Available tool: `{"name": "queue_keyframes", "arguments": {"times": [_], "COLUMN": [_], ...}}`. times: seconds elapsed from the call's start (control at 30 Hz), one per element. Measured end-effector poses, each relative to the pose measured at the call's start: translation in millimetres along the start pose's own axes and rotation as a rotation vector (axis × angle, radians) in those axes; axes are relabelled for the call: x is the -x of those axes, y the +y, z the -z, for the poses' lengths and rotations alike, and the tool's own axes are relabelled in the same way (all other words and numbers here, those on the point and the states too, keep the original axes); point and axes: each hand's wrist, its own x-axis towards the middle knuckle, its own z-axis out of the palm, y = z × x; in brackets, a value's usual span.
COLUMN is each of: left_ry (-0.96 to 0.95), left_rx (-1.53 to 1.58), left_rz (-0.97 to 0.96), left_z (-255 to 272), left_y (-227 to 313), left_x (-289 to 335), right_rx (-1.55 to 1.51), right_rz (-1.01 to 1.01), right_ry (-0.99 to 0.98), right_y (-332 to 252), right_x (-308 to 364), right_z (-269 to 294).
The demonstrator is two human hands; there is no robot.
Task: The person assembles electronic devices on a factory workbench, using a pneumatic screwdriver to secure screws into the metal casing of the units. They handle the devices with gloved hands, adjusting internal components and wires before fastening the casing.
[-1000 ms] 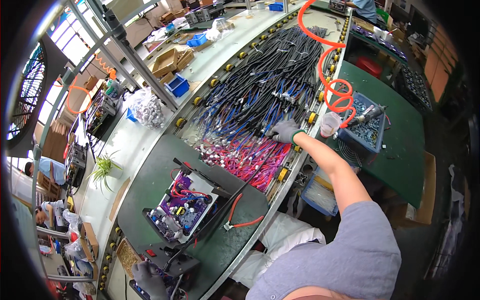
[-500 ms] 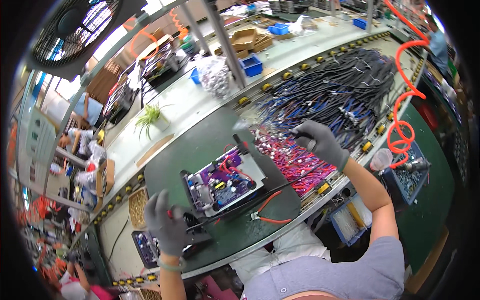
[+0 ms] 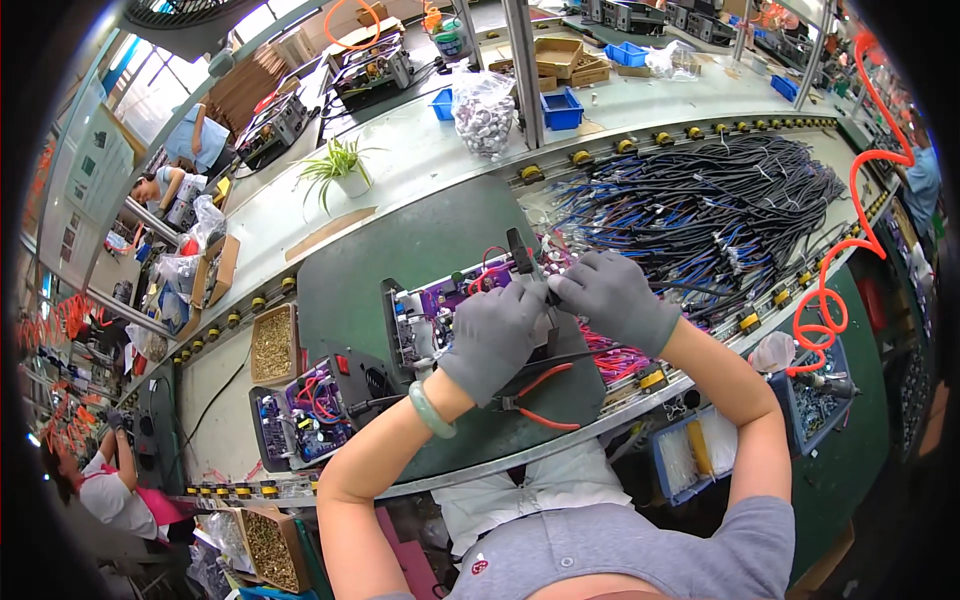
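My left hand, in a grey glove, reaches over the right part of an electronics unit with a purple circuit board and red wires. My right hand, gloved in grey too, meets it at the unit's right end. Both hands have their fingers pinched together at the fingertips; what they grip is mostly covered by the gloves. A black cable runs below the hands. Red-handled pliers lie on the green mat just in front of the unit.
A second purple-board unit sits at the left, near a box of small brass-coloured parts. Black cable bundles cover the conveyor at the right. An orange coiled hose hangs beside a blue bin. Co-workers are at the far left.
My left hand has moved right from beside the unit, and my right hand has come left from the cables, so they now meet. The second unit at the left shows more fully.
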Motion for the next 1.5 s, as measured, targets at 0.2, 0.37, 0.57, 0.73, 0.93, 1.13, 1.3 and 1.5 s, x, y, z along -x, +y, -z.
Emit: {"name": "queue_keyframes", "arguments": {"times": [0.2,0.37,0.57,0.73,0.93,1.13,1.3,1.5], "left_ry": [-0.237,-0.116,-0.289,-0.563,-0.153,-0.009,0.172,0.011], "left_rx": [-0.063,-0.171,-0.042,-0.221,1.119,1.026,0.721,0.751], "left_rz": [0.038,-0.039,0.112,0.025,0.477,0.410,0.282,0.370], "left_z": [4,-24,-7,48,55,40,24,35], "left_y": [-3,-4,-5,-10,-34,-21,-22,-11], "left_x": [-7,13,-1,-18,-27,-25,-30,-40], "right_rx": [0.039,0.156,-0.034,-0.165,-0.357,-0.426,-0.290,-0.228], "right_rz": [0.099,0.117,0.013,-0.061,-0.180,-0.193,-0.068,-0.129], "right_ry": [-0.314,-0.295,-0.225,-0.007,0.208,0.353,0.251,0.250], "right_y": [11,-1,-2,-20,-27,-49,-31,-32], "right_x": [-13,-6,-11,-15,-39,-69,-61,-62], "right_z": [13,4,8,40,30,29,29,39]}}
